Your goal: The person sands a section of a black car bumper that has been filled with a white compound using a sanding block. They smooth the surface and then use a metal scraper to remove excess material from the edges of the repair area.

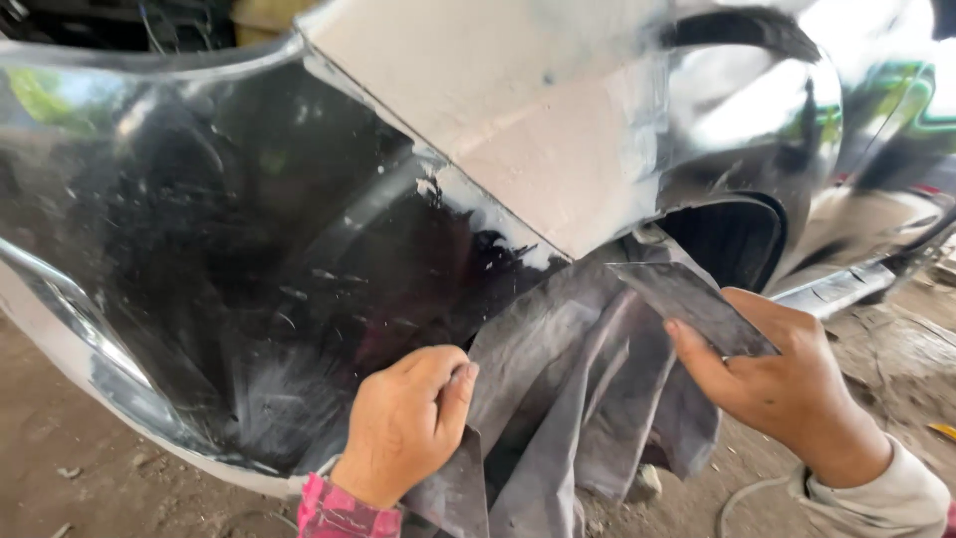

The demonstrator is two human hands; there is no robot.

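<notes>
A glossy black car body panel (229,269) fills the left and middle of the head view, with a pale sanded filler patch (528,130) on its upper part. My left hand (403,423) is closed on a grey cloth (583,399), pressing its edge against the lower panel. The cloth hangs in folds below the panel's bottom corner. My right hand (782,384) grips a dark grey sheet of sandpaper (692,304) between thumb and fingers, held just right of the cloth near the wheel arch (732,239).
Bare dirt ground (60,468) lies under the car. A chrome-like sill strip (832,289) runs off to the right. A light hose or cable (742,498) curls on the ground by my right wrist. Small stones lie scattered.
</notes>
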